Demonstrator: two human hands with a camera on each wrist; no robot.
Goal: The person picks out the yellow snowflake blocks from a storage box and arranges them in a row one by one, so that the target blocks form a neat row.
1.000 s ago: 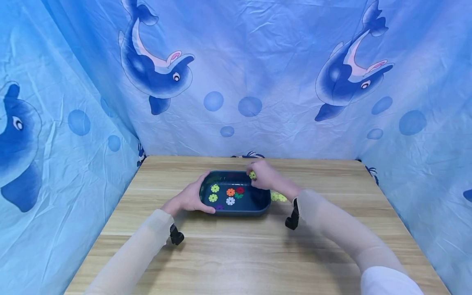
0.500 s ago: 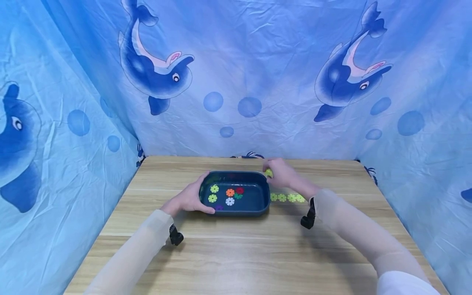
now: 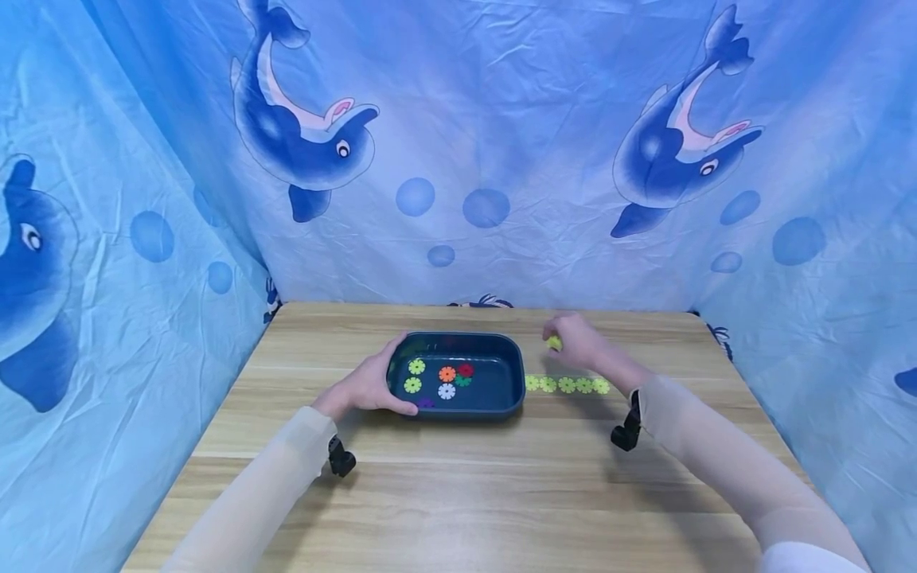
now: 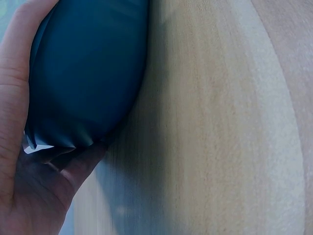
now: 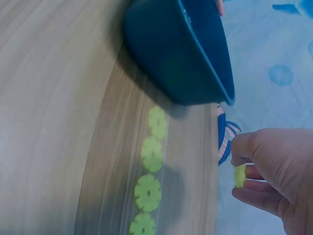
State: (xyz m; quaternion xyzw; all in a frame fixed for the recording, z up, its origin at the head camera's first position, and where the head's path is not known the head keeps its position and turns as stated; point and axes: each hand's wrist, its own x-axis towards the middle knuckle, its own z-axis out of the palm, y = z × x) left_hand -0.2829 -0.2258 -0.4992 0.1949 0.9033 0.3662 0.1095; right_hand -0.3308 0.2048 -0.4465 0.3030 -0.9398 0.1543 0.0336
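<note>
A dark blue plastic basin point(image 3: 494, 398) sits on the table. My left hand point(image 3: 368, 383) grips its left end, the thumb along the near side and the fingers at the far corner. In the left wrist view the basin's outer wall point(image 4: 93, 63) lies against that hand. Inside lie several flower-shaped discs: yellow-green, an orange one point(image 3: 447, 374), a white one point(image 3: 447, 391), red, green and purple. Right of the basin, my right hand point(image 3: 579, 341) pinches a yellow-green flower disc point(image 5: 239, 176) between thumb and fingers, held above the table.
A row of several yellow-green flower discs point(image 3: 567, 385) runs rightward over the wooden table point(image 3: 458, 493) from the basin's right end, below my right hand. Blue dolphin-print cloth point(image 3: 458, 263) stands behind the table's far edge and along both sides.
My right hand has moved right with the pinched yellow-green disc, from over the basin to above the table, uncovering more of the disc row. My left hand has stayed on the basin.
</note>
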